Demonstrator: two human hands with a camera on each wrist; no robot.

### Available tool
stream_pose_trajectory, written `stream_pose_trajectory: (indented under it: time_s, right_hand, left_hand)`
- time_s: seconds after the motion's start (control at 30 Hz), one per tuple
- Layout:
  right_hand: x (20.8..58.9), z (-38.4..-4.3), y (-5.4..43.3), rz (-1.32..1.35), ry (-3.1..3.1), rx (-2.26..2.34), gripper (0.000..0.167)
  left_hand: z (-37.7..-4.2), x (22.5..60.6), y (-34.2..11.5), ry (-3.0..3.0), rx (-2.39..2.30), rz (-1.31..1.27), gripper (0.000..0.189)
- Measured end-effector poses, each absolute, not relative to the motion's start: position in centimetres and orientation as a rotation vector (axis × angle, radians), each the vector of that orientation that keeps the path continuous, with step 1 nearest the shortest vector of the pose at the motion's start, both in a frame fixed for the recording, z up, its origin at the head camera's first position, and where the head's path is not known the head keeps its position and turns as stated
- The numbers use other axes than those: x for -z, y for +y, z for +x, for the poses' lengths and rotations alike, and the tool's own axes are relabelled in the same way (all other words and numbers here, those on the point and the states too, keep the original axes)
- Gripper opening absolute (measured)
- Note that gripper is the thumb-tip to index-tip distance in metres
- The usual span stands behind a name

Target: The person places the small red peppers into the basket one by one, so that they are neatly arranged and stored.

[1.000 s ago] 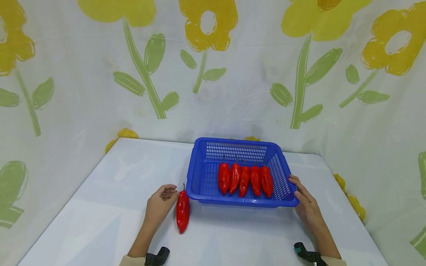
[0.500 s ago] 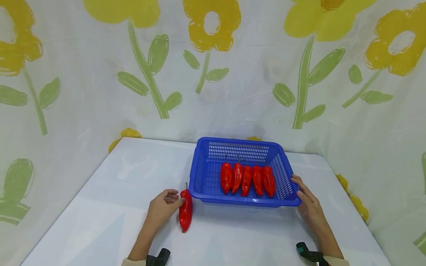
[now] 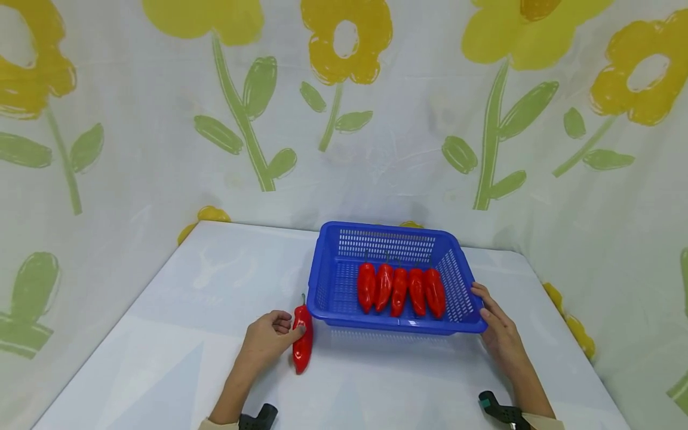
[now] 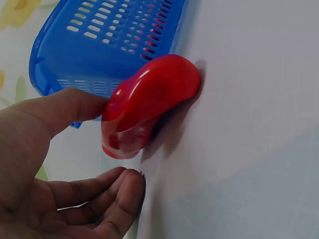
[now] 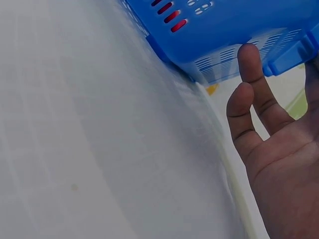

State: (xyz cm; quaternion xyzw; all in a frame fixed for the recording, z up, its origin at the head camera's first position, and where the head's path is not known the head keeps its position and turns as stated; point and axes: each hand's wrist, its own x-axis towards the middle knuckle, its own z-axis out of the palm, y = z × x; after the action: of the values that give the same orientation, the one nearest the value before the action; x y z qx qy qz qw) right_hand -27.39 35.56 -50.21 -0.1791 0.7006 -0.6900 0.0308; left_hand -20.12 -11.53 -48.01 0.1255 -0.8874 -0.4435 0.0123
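On the table, a red pepper (image 3: 303, 343) with a green stem lies at the left of the blue plastic basket (image 3: 398, 326). My left hand (image 3: 263, 343) is beside this pepper, its thumb touching the top. In the left wrist view, a gap shows between the pepper (image 4: 149, 94) and the curved fingers (image 4: 119, 204) below it. My right hand (image 3: 502, 334) holds the basket at its near right corner. From the right wrist, fingertips (image 5: 249, 57) show against the outer side of the basket (image 5: 224, 25); the thumb is mostly out of that view.
Several red peppers (image 3: 399, 292) lie side by side inside the basket, stems away from me. A white table (image 3: 177, 310) stretches around it, with a flower-printed cloth (image 3: 398, 131) hanging behind. Black wrist straps (image 3: 258, 418) are on both arms.
My left hand has moved right, bringing its thumb from beside the pepper onto its top. The right hand stays at the basket's corner. The whole view has shifted slightly.
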Motion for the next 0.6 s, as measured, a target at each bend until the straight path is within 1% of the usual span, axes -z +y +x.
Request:
stream_pose_trajectory:
  time_s: [0.17,0.33,0.47,0.6]
  right_hand:
    - [50.1,-27.3,35.4,-0.544,2.176,2.12,0.049]
    - [50.0,-27.3,35.4,-0.544,2.18,2.123,0.049]
    - [49.9,-27.3,35.5,-0.551,2.174,2.125,0.049]
    - [49.9,-27.3,35.4,-0.538,2.173,2.12,0.049]
  left_hand:
    - [-19.9,47.7,-11.1,-2.811,1.367,0.393,0.046]
    - [-19.7,47.4,-11.0,-2.829,1.376,0.358,0.045]
    - [-19.7,47.1,-11.7,-2.811,1.44,0.372,0.042]
    - [-19.9,47.0,-12.7,-2.764,1.496,0.435,0.046]
